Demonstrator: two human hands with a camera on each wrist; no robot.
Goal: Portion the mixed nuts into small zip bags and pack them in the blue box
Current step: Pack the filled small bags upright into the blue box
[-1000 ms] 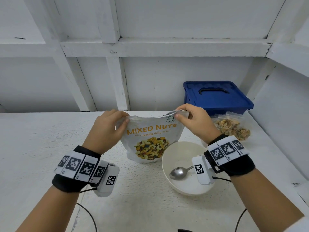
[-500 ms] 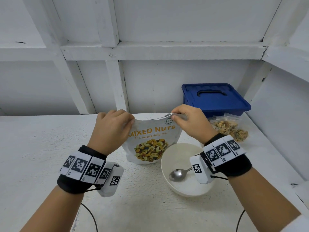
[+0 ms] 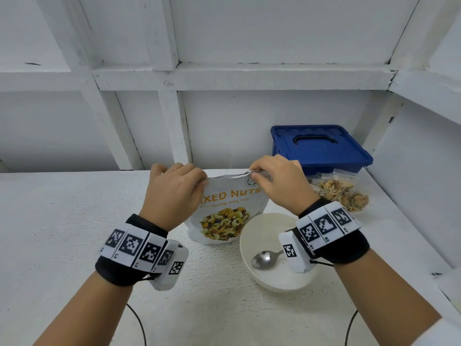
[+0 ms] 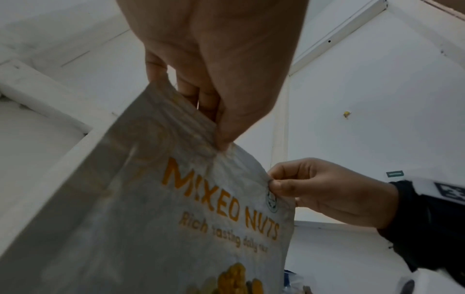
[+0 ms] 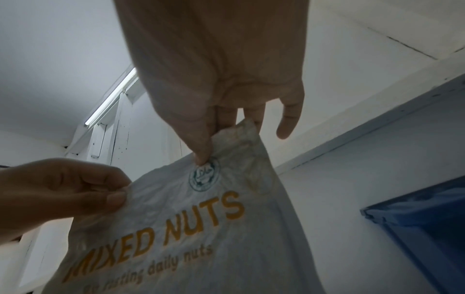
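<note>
- Left hand (image 3: 174, 193) and right hand (image 3: 277, 186) pinch the mixed nuts pouch (image 3: 224, 216) top, now closer together than before.
- Pouch stands on counter (image 3: 62, 233), beside bowl (image 3: 262, 228); blue box (image 3: 319, 148) behind.

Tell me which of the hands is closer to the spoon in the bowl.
Right. The right hand pinches the nut bag above the bowl holding the spoon; the left hand pinches the bag's far corner.

The nut pouch (image 3: 225, 211) is white with orange lettering, a green round emblem and a picture of yellow-brown nuts. The box (image 3: 320, 148) is deep blue. The bowl (image 3: 259, 228) is cream, the spoon (image 3: 264, 258) silver, the table (image 3: 62, 221) speckled white. Black wristbands (image 3: 124, 270) carry black-and-white square markers.
</note>
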